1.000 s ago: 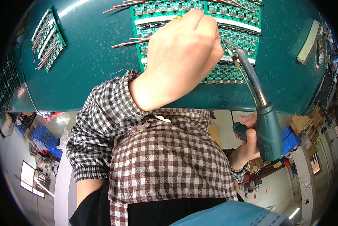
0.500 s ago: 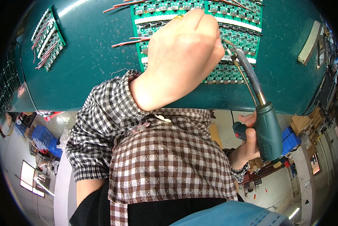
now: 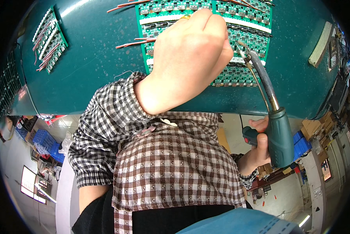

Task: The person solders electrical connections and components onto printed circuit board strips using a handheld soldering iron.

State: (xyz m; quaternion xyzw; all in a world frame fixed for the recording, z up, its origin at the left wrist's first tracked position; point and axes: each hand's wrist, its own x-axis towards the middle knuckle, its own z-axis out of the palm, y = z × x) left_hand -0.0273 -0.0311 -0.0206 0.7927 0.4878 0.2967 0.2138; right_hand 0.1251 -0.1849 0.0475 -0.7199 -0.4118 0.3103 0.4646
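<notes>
My left hand [image 3: 186, 58] is closed above two green circuit board panels [image 3: 241, 76], its back toward me. Whatever the fingers pinch is hidden behind the hand. In my right hand [image 3: 257, 150] is a soldering gun [image 3: 281, 136] with a dark green handle and a long bent metal neck. A thin feed tube runs along that neck. The iron's tip is just right of my left hand, over the right-hand panel; I cannot tell whether it touches. Red and white wires [image 3: 134, 43] stick out from the panels' left side.
Another wired board panel [image 3: 52, 41] lies at the left of the green table [image 3: 93, 50]. Toward the right edge rests a pale bar [image 3: 320, 45]. Blue crates [image 3: 46, 142] and cardboard boxes [image 3: 311, 126] are beyond the table. My checked apron [image 3: 175, 163] is at its near edge.
My right hand has moved the soldering gun slightly to the right, so its tip stands farther from my left hand. The left hand has barely moved.
</notes>
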